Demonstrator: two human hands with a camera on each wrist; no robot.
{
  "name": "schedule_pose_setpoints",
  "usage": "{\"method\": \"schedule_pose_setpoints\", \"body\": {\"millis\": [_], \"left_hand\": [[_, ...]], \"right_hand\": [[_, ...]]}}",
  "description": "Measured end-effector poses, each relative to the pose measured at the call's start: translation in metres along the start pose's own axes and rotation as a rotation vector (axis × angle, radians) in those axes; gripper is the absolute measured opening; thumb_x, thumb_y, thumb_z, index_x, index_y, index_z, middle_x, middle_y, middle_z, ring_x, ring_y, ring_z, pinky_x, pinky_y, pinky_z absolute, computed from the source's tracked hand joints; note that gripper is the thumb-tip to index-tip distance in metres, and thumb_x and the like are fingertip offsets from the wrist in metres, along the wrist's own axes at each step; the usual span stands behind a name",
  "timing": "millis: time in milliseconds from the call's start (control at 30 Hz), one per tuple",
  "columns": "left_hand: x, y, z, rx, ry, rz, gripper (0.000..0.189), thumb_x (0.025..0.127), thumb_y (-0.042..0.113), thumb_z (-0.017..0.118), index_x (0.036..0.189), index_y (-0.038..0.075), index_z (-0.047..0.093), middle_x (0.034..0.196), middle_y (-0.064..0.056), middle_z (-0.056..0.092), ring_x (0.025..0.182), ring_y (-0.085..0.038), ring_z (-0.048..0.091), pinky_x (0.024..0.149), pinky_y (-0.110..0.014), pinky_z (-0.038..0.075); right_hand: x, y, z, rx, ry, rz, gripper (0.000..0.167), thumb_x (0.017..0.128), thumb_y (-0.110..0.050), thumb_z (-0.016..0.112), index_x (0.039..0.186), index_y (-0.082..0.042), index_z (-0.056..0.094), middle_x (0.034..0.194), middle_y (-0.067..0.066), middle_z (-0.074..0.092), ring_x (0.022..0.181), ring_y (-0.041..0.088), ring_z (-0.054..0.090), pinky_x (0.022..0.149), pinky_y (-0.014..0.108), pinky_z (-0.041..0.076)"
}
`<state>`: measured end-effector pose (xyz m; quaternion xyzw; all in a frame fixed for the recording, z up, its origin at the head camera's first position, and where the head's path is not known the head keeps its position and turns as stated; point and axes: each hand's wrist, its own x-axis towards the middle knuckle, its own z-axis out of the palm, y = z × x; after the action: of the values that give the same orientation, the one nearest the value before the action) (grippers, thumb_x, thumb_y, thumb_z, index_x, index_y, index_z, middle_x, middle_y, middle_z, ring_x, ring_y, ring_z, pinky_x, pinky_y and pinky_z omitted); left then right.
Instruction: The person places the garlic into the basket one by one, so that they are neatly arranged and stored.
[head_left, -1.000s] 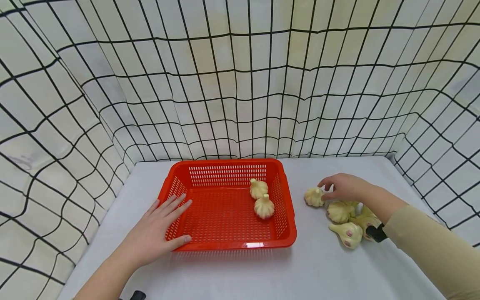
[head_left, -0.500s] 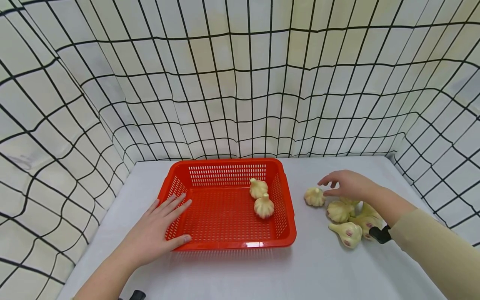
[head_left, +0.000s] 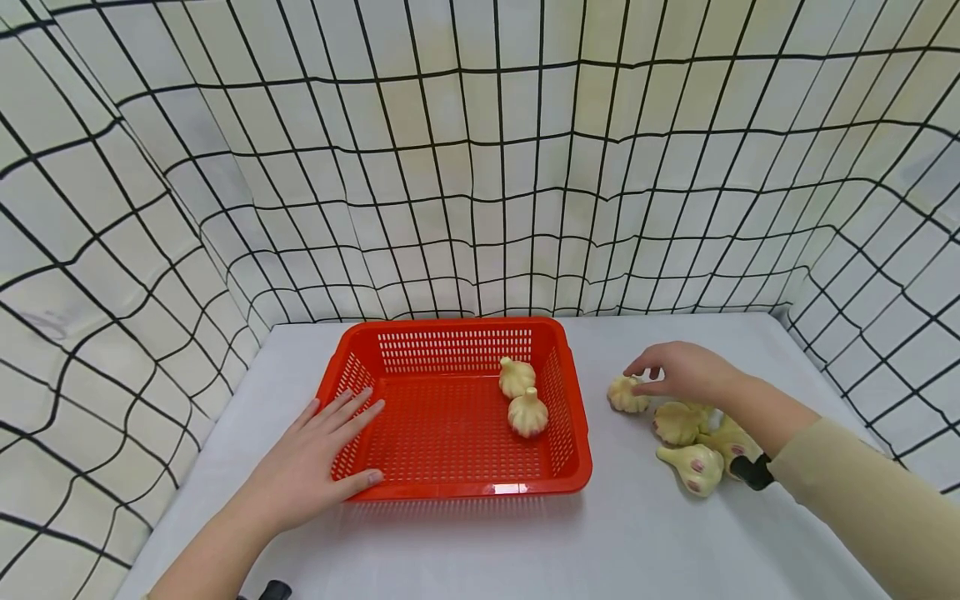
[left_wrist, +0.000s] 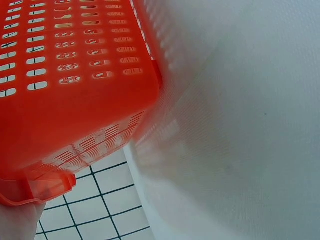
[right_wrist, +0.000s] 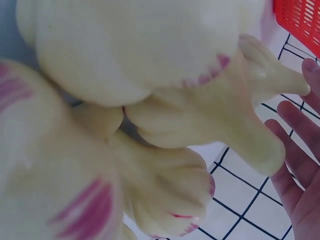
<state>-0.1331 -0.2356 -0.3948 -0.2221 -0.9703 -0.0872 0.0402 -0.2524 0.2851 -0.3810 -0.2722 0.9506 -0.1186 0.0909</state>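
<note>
My left hand [head_left: 318, 458] lies with fingers spread over the left end of a red plastic basket [head_left: 450, 492], thumb on its near rim. Two garlic bulbs [head_left: 528, 413] sit inside the basket, towards its right side. To the right of the basket, my right hand [head_left: 686, 371] reaches over a single garlic bulb [head_left: 627, 395]; fingertips and thumb are at its top, partly covering it. In the right wrist view the fingers [right_wrist: 299, 125] look extended, and no grip on a bulb shows. Contact with that bulb is hard to tell.
Several more garlic bulbs [head_left: 693, 469] lie in a cluster under and in front of the right forearm. A white cloth [head_left: 480, 550] covers the table. Black netting [head_left: 480, 167] over white sheeting walls in the back and both sides.
My right hand lifted slightly away from the single garlic bulb, then moved left and down over it. The left hand, basket and bulbs have stayed in place.
</note>
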Motion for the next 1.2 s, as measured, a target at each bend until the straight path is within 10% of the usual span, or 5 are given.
{"method": "schedule_pose_setpoints", "body": {"millis": [1200], "left_hand": [[0.0003,0.0000,0.0011,-0.002,-0.011,-0.007,0.085,0.086,0.063,0.064,0.156,0.025,0.034,0.163,-0.003,0.026,0.147,-0.032,0.025,0.122,-0.040,-0.008]], "right_hand": [[-0.0041,0.0024,0.0005,-0.051,0.125,-0.080,0.029,0.093,-0.008,0.067,0.121,-0.010,0.073,0.106,0.002,0.069,0.090,0.017,0.064,0.080,0.041,0.057]]}}
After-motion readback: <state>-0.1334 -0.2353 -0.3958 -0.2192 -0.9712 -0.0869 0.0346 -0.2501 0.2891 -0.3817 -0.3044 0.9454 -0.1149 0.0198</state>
